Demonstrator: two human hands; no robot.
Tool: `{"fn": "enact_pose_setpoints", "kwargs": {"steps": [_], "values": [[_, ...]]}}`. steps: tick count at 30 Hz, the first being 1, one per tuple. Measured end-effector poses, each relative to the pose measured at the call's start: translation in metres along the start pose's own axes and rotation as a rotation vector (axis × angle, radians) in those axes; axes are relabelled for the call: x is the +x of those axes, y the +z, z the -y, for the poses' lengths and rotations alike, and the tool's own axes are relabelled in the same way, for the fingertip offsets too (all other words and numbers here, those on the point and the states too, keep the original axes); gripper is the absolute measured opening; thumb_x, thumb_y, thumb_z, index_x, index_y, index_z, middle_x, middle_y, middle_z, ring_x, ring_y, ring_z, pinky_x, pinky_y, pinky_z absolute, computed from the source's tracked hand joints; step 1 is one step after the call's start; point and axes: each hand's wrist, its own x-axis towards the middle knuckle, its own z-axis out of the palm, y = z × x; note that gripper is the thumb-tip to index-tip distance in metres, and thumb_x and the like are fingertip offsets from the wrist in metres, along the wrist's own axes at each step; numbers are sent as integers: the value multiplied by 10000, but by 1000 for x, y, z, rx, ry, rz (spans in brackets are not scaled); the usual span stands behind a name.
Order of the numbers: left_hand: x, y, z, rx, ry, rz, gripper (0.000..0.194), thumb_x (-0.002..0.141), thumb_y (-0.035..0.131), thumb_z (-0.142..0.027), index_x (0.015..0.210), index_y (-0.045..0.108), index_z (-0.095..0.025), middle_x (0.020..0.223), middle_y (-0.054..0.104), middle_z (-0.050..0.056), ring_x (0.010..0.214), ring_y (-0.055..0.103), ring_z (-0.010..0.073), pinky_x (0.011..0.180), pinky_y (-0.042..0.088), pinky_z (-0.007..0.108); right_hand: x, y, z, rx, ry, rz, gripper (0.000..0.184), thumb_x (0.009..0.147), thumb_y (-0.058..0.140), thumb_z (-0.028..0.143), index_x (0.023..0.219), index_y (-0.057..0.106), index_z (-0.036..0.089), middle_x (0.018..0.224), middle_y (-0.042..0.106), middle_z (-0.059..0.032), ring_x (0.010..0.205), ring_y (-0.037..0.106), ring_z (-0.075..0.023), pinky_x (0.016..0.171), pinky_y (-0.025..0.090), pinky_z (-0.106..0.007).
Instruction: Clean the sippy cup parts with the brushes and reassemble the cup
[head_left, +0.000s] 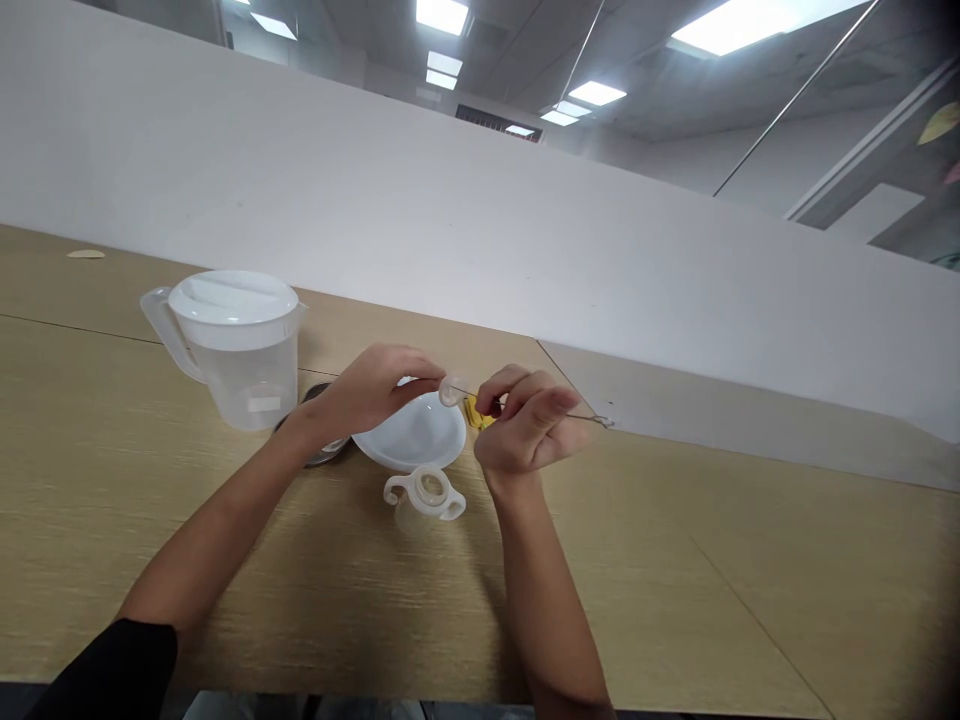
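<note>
In front of me, my left hand (397,380) pinches a small translucent round piece (451,391), which looks like a soft bottle nipple. My right hand (529,418) is closed around a thin metal wire tool (589,417) with a looped end sticking out to the right. Its other end reaches the translucent piece; whether it goes inside is too small to tell. Below the hands a clear baby bottle (424,500) with two white handles stands uncapped. Behind it is a white bowl (412,435), partly covered by my left hand.
A lidded clear plastic pitcher (251,355) stands to the left. A dark round metal item (326,453) is partly hidden beneath my left wrist. Something yellow (477,412) lies behind my right hand. The wooden table (712,560) meets a white wall (480,240) at the back.
</note>
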Motion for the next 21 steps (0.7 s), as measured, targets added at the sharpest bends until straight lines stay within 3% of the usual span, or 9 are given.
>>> {"fn": "enact_pose_setpoints", "kwargs": {"steps": [3,7,12,21], "values": [[1,3,-2,25,-9,43,228,905,488,-252,835,693,-180,847,703,31,784,600,163,712,407,256,-4,1,-12,-82,112,105,556,974,213,529,533,350,221,461,432,24,417,457,-102,422,333,-256],[3,10,13,-68,-53,91,251,902,490,-293,842,707,-182,848,709,14,767,603,156,702,413,248,1,3,-17,-135,179,208,546,971,259,519,547,402,207,522,455,15,503,488,-104,506,373,-260],[5,13,31,-181,-109,90,267,887,508,-332,857,724,-178,854,720,1,755,606,148,664,418,231,11,-1,-12,-97,230,130,471,962,360,470,577,391,201,574,422,28,517,421,-93,507,346,-246],[4,5,11,-94,-100,99,213,846,548,-252,785,735,-170,738,713,6,641,580,123,620,393,224,-2,6,-25,-238,152,250,483,968,321,490,606,445,194,603,439,26,556,435,-96,548,343,-245]]}}
